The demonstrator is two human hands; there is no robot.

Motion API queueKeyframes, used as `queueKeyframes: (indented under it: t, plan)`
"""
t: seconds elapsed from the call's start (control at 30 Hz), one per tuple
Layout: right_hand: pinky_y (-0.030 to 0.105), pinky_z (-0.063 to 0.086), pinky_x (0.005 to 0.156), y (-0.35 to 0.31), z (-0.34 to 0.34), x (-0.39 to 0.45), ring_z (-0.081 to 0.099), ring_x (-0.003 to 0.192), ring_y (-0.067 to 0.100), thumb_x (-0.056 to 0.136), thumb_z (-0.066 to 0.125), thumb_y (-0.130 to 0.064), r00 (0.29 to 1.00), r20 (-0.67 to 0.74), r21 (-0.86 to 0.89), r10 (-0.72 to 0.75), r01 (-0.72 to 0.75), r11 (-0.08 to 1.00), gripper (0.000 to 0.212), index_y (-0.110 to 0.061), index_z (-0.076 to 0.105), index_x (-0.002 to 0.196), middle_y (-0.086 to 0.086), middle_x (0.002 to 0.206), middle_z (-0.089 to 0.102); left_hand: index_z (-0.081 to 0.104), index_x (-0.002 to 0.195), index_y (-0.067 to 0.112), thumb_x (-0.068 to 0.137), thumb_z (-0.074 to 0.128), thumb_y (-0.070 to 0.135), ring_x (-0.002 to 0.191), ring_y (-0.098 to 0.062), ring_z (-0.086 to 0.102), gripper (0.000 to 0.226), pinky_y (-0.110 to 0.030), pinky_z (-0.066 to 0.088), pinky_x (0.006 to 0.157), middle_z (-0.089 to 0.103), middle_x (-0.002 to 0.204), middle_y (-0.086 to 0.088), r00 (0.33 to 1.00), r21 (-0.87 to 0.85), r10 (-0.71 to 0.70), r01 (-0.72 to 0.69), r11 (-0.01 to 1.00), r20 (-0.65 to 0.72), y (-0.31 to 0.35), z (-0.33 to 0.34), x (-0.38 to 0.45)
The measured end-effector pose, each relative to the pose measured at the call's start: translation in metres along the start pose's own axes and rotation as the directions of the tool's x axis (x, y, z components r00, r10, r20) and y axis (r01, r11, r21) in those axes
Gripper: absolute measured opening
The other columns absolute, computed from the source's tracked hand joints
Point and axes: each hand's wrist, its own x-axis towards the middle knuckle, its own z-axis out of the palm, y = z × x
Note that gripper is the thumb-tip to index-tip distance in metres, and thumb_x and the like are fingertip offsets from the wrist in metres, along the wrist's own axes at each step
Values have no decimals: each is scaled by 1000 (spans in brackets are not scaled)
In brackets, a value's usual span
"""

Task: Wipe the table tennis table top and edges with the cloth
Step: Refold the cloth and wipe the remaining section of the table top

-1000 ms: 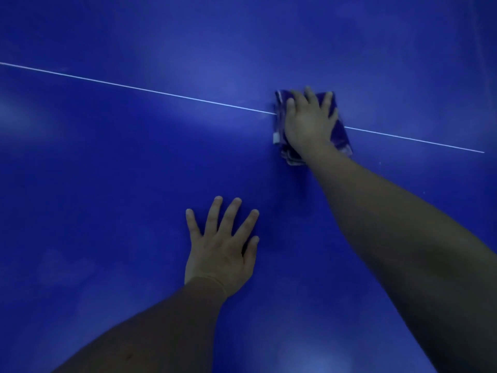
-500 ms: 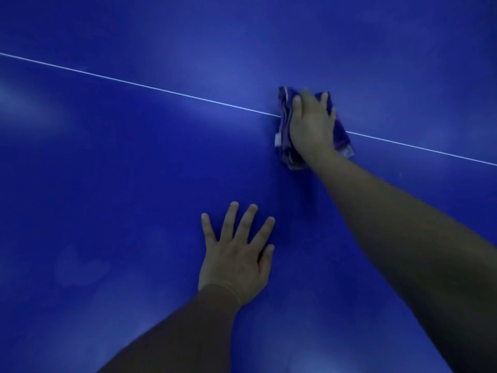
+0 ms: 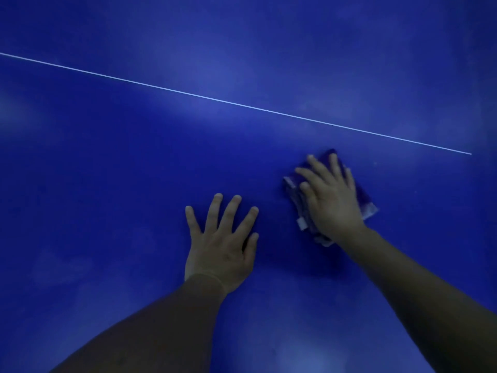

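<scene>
Both hands are down on the blue table (image 3: 107, 170). The right hand (image 3: 332, 203) lies flat on top of a folded cloth (image 3: 363, 196), fingers a bit spread, pressing it onto the surface rather than pinching it. The cloth is purple-ish with pale edges poking out on the thumb side and near the wrist. It sits on the near side of the thin white line (image 3: 242, 105) that runs diagonally across the top, close to it but not touching. The left hand (image 3: 222, 246) is bare, palm down with all 5 fingers fanned out, just beside the cloth hand and a little nearer the camera. Lighting is pretty dim, with soft glare patches on the surface.
</scene>
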Motion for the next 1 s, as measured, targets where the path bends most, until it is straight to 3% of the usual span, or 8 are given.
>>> queueKeyframes:
  t: [0.17,0.27,0.37,0.53,0.67,0.77,0.87,1.0]
  plan:
    - [61,5,119,5,-8,85,2,153,35,106,27,-42,913,-70,129,402,-391,911,43,-32,45,144,-7,163,24,13,154,43,98,5,58,151,-27,-9,58,-70,-8,113,11,165,5,999,-9,0,-1,1000,-36,0,3,1]
    - [60,8,119,-19,4,79,4,153,34,106,27,-43,966,-71,75,249,-244,967,43,-33,45,144,-7,162,28,16,153,44,98,6,58,151,-26,-6,59,-69,-8,113,12,164,6,998,-4,-6,5,1000,-58,0,4,1]
    - [58,11,119,-8,9,-5,9,153,33,106,25,-45,986,-75,20,148,-147,989,46,-32,48,143,-7,161,32,16,153,45,96,6,58,151,-25,-5,59,-68,-8,113,13,164,6,997,-11,-5,5,1000,-78,0,4,0]
    - [57,5,120,64,-5,-31,6,153,33,108,28,-39,860,-123,158,496,-476,865,44,-26,47,145,-4,161,31,27,152,41,97,14,57,151,-28,5,59,-70,-1,114,23,162,2,995,-17,-2,1,1000,-103,2,3,-1]
    - [60,5,120,92,-22,47,7,152,35,107,23,-38,782,-184,304,596,-531,791,46,-21,46,143,-4,159,34,33,151,38,98,17,55,151,-31,11,58,-72,6,113,28,160,0,993,22,2,1,1000,-120,5,2,-3]
    - [61,6,119,87,-24,93,6,152,37,107,21,-40,863,-144,211,485,-452,867,46,-25,45,144,-6,160,30,37,150,37,98,19,54,150,-31,14,57,-71,7,113,31,159,0,991,21,7,-4,1000,-133,5,3,-3]
    - [59,12,118,64,-12,74,10,151,37,107,28,-38,976,-101,68,193,-186,980,43,-28,49,142,-4,159,34,38,150,37,97,20,55,150,-30,14,59,-71,6,114,31,159,0,988,3,2,-1,1000,-152,5,2,-3]
    - [56,11,119,49,4,-24,16,151,36,105,26,-44,995,-43,17,-88,89,996,47,-30,52,141,-7,157,38,42,149,34,95,20,56,150,-31,16,62,-71,6,114,34,158,-2,987,-14,-6,4,1000,-159,6,0,-3]
